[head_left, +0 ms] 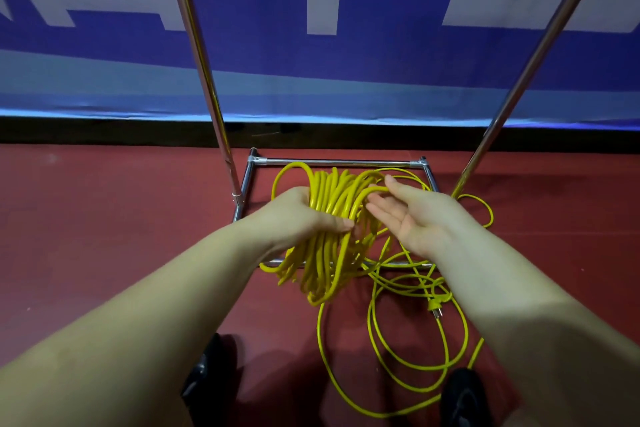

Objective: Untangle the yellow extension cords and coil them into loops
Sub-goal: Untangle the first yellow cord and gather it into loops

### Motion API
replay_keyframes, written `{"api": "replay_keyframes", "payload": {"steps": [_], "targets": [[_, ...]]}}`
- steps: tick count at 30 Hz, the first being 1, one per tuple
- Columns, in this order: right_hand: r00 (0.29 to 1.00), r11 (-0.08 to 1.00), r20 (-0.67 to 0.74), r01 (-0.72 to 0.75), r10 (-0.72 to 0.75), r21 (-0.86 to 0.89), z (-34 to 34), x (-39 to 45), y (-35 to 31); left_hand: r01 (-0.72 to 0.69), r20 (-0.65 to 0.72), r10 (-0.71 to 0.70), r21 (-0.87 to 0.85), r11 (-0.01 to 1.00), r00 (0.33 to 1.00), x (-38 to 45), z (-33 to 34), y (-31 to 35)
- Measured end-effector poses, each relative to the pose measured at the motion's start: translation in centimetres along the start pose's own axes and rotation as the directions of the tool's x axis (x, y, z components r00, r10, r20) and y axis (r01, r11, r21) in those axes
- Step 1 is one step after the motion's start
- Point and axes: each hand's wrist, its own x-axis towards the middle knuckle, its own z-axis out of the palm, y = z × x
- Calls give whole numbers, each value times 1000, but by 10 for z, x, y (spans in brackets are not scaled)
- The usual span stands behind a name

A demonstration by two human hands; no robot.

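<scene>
Fingers (341,222) of the left hand (304,215) are clenched round a thick bundle of coiled yellow cord (332,218), thumb across the front; the loops hang below the fist, above the floor. Right hand (412,215) lies palm up, fingers extended and relaxed, their tips touching one strand at the top of the bundle. Loose yellow cord (384,340) trails from the bundle across the red floor (104,218) in wide overlapping loops, its plug (433,308) lying among them. Behind stands a chrome rack frame (339,161), with a blue-and-white banner (311,73) beyond. Dark shoes (462,395) show at bottom.
</scene>
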Motion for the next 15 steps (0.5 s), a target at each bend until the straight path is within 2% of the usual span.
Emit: {"api": "replay_keyframes", "payload": {"steps": [3, 4, 5, 6, 7, 8, 9, 10, 13, 15], "targets": [[998, 1000, 62, -3, 4, -9, -1, -1, -3, -28, -9, 27, -54, 998, 1000, 0, -1, 3], [997, 993, 82, 14, -4, -120, -1, -2, -4, -32, -25, 30, -77, 996, 999, 1, -1, 3], [995, 944, 99, 59, -28, -323, -1, -3, -3, -31, -49, 26, -110, 993, 998, 2, -1, 3], [989, 815, 132, 133, -70, -564, -3, -4, 0, -27, -83, 14, -150, 988, 996, 3, -2, 4], [975, 614, 188, 218, -114, -758, -4, -5, 5, -24, -122, 1, -189, 982, 993, 5, -3, 4], [956, 406, 255, 293, -146, -865, -5, -6, 11, -19, -157, -18, -229, 973, 987, 6, -4, 5], [935, 249, 321, 350, -151, -903, -5, -5, 17, -16, -186, -36, -274, 962, 982, 7, -5, 5], [914, 166, 382, 401, -132, -901, -6, -5, 24, -13, -208, -57, -321, 947, 976, 8, -6, 6], [832, 58, 534, 547, -148, -835, -4, -1, 37, -5, -254, -107, -402, 915, 961, 12, -11, 5], [812, 63, 571, 580, -123, -812, -4, 0, 35, 5, -279, -143, -441, 897, 949, 13, -16, 6]]}}
